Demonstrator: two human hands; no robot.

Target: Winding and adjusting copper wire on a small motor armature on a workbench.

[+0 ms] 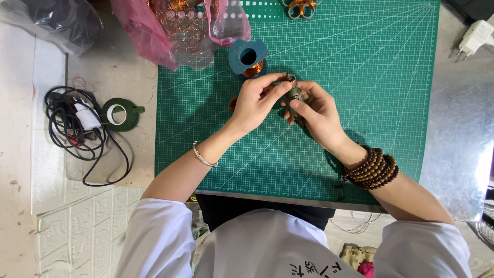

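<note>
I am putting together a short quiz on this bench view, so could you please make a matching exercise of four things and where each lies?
Things:
1. wire spool
2. tape roll
3. black cable
4. pink bag

Places:
A. far left of the table
B. on the green mat, just beyond the hands
C. over the mat's top left corner
D. between cable and mat

Pairs: 1-B, 2-D, 3-A, 4-C

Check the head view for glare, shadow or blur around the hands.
Head view: sharp overall; bright glare on the metal table at right; soft shadows under both hands on the green cutting mat; the small wrapped piece between the fingers is too tiny to resolve.
</note>
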